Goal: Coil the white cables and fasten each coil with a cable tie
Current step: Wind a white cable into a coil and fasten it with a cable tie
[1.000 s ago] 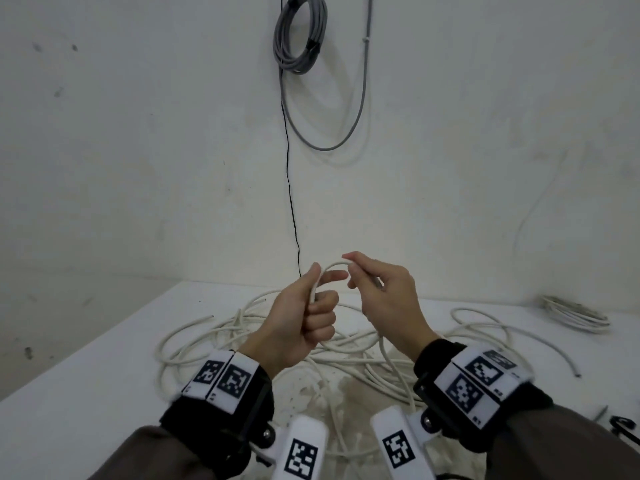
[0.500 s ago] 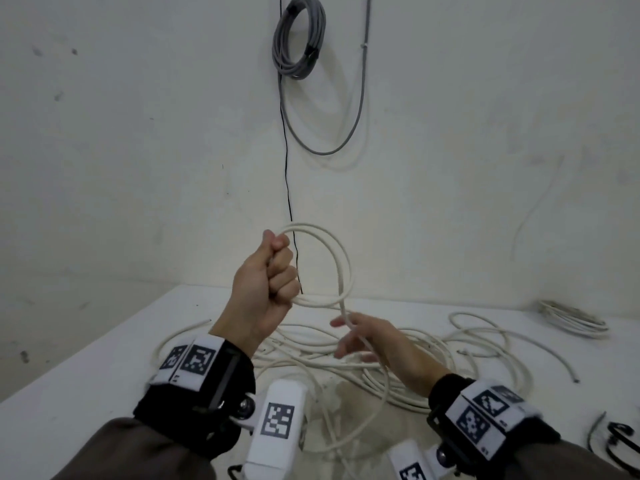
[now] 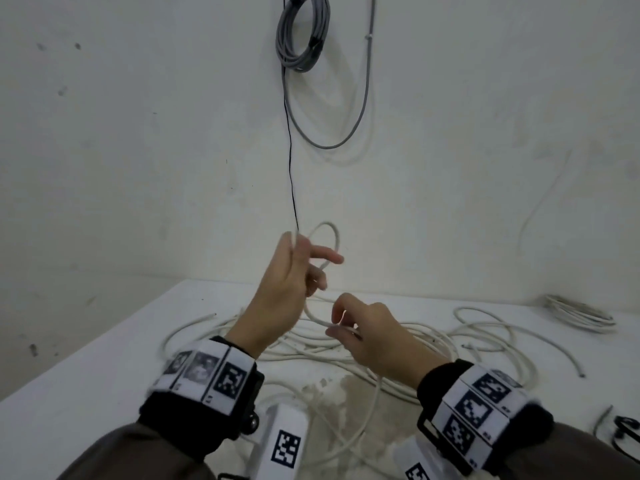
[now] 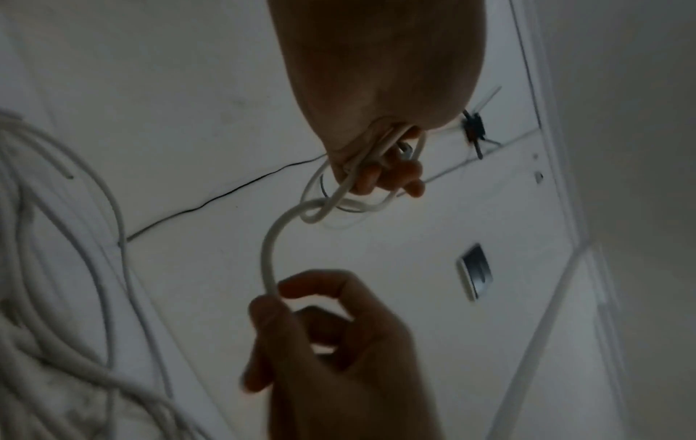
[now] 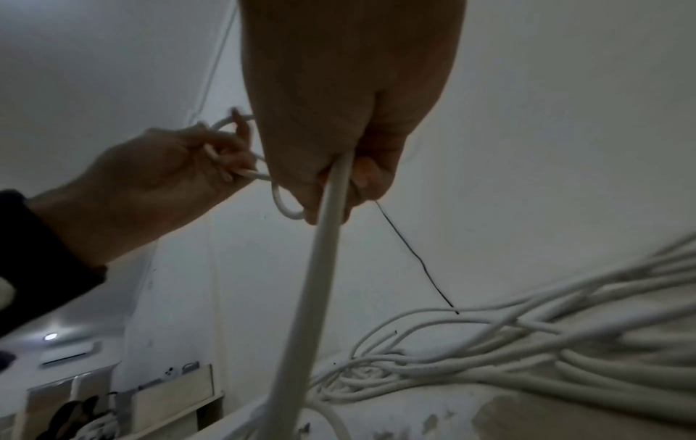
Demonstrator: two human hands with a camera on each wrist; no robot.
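Note:
My left hand (image 3: 311,261) is raised over the table and holds a small coil of white cable (image 3: 335,237). In the left wrist view its curled fingers (image 4: 388,175) grip several loops, and in the head view the index finger sticks out. Just below, my right hand (image 3: 337,323) pinches the same cable (image 4: 269,262) between thumb and forefinger. From that pinch the cable (image 5: 324,268) runs down to the loose tangle of white cable (image 3: 433,341) on the white table (image 3: 86,375). No cable tie is visible.
A second bundle of white cable (image 3: 581,313) lies at the back right by the wall. A grey coil (image 3: 301,32) and a thin black wire (image 3: 291,168) hang on the wall. A dark object (image 3: 623,434) sits at the table's right edge.
After the hands parted, the left hand lifted a loop. The loop has since grown smaller, the left index finger has stretched out, and the right hand now pinches the cable just under the left.

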